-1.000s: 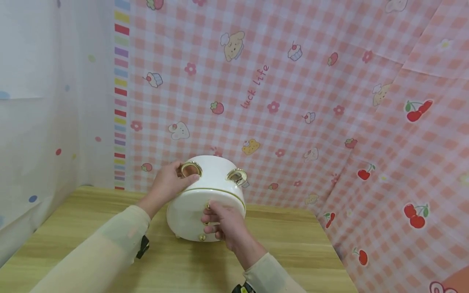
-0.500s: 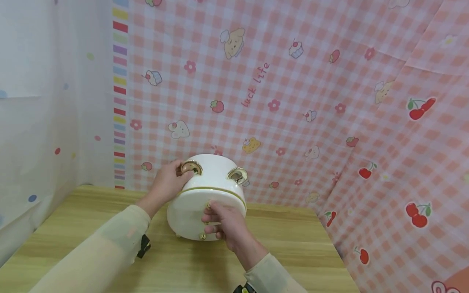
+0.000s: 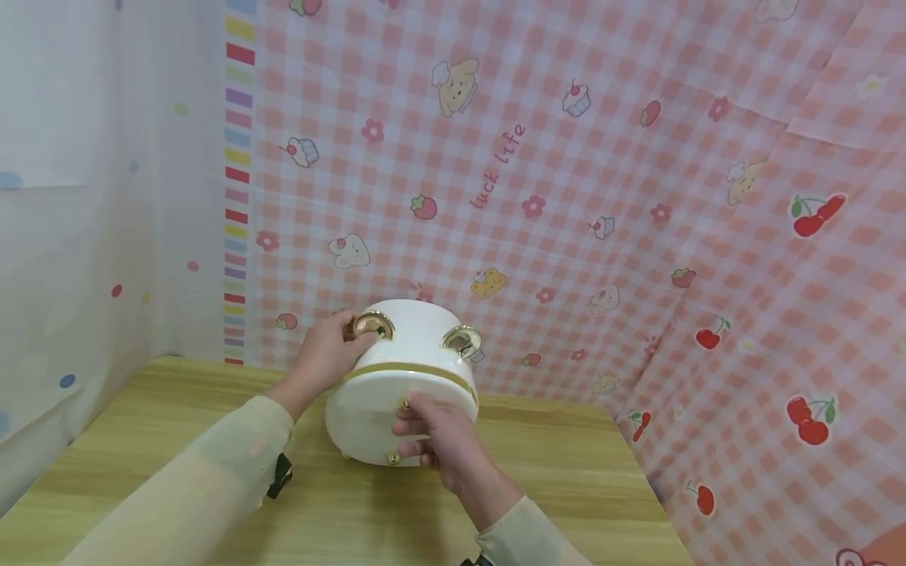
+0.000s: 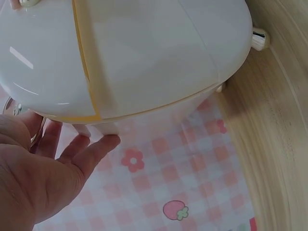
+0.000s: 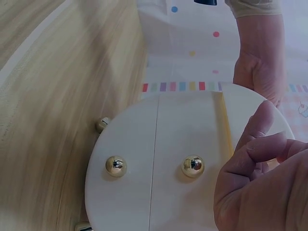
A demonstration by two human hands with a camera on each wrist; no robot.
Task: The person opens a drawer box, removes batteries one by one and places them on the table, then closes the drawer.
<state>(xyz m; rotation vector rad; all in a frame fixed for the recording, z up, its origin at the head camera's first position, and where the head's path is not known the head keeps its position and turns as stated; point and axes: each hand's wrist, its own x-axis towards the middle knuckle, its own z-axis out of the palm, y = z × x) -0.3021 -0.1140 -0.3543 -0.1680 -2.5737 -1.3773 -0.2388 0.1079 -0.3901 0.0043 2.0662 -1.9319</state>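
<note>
Wore long cream sleeves [image 3: 191, 483] with soft, faded green patches [image 3: 230, 446] and a small pink mark [image 3: 256, 448] on the left one. Had a little black thing [image 3: 280, 475] near each cuff [image 3: 279, 413].

White rounded box [image 5: 168, 127] with gold knobs [image 5: 193, 166], centre; the right hand [image 5: 267, 187] in front of it, lower right; the left hand [image 5: 260, 79] behind, upper right; wooden desk [image 5: 48, 120], left.

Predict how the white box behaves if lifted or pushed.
The white box could be slippery, as its surface looks glossy. Lifted by the top alone, it might swing open, since a gold seam divides top from body. Pushed, it would probably slide or tip rather than roll, given its small gold feet.
</note>
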